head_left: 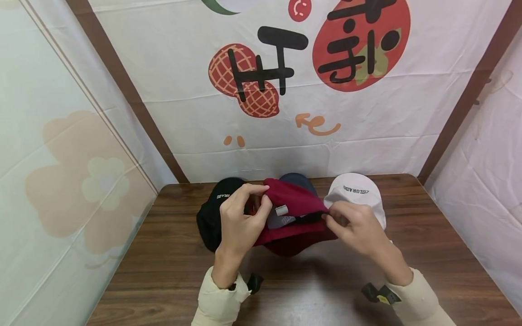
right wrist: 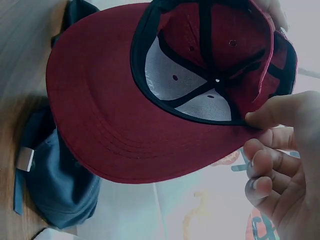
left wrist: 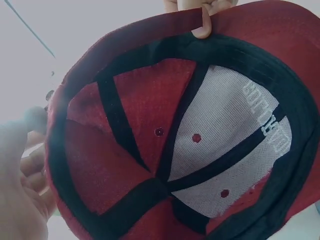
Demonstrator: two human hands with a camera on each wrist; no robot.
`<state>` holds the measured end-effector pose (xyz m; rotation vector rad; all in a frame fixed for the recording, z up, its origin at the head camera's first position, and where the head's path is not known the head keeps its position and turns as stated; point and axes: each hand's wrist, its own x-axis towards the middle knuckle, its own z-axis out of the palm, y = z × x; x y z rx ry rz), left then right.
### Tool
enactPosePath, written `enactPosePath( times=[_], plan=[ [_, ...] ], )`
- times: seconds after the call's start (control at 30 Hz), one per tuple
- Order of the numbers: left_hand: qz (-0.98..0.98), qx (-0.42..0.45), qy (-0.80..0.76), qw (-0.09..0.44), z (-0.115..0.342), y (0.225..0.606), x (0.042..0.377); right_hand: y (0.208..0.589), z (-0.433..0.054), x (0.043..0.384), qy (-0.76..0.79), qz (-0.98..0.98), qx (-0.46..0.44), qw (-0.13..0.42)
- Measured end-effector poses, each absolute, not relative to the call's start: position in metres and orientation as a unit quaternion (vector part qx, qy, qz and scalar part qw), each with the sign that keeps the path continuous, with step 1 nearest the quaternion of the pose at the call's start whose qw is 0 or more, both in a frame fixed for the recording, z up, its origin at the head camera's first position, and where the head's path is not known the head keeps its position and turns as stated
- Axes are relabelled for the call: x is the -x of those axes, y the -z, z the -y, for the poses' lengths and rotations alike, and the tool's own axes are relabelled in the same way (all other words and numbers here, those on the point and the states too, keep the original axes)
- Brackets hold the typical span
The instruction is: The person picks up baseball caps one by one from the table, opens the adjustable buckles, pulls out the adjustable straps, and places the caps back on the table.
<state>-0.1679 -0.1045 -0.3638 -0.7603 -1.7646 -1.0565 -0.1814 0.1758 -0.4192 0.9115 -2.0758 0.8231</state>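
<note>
A dark red baseball cap is held up between both hands, its black-banded inside showing in the left wrist view. My left hand pinches one edge of the cap between thumb and fingers. On the opposite side, my right hand pinches the rim near the brim, thumb inside and fingers outside, as the right wrist view shows on the hand. The brim fans out away from the right fingers. A small metal buckle shows on the cap's strap side.
Behind the red cap lie a black cap at left, a partly hidden navy cap in the middle and a white cap at right. They rest along the far side of the wooden table, against a printed cloth wall.
</note>
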Motion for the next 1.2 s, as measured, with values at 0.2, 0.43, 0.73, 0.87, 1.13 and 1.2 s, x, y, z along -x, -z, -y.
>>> enactPosePath(
  times=[0.2, 0.43, 0.73, 0.87, 1.13, 1.2],
  plan=[
    [0.700, 0.333, 0.430, 0.463, 0.098, 0.357, 0.163, 0.415, -0.180, 0.184, -0.330, 0.771, -0.363, 0.407],
    [0.693, 0.351, 0.433, 0.457, 0.088, 0.352, 0.161, 0.412, -0.189, 0.191, -0.324, 0.749, -0.356, 0.454],
    [0.688, 0.382, 0.436, 0.437, 0.074, 0.351, 0.162, 0.411, -0.203, 0.196, -0.309, 0.755, -0.323, 0.479],
    [0.685, 0.396, 0.437, 0.428, 0.067, 0.350, 0.163, 0.411, -0.208, 0.198, -0.310, 0.756, -0.315, 0.484],
    [0.681, 0.415, 0.436, 0.418, 0.055, 0.350, 0.169, 0.413, -0.219, 0.205, -0.309, 0.752, -0.291, 0.505],
    [0.683, 0.416, 0.433, 0.415, 0.052, 0.351, 0.171, 0.414, -0.221, 0.207, -0.310, 0.751, -0.284, 0.510]
  ],
)
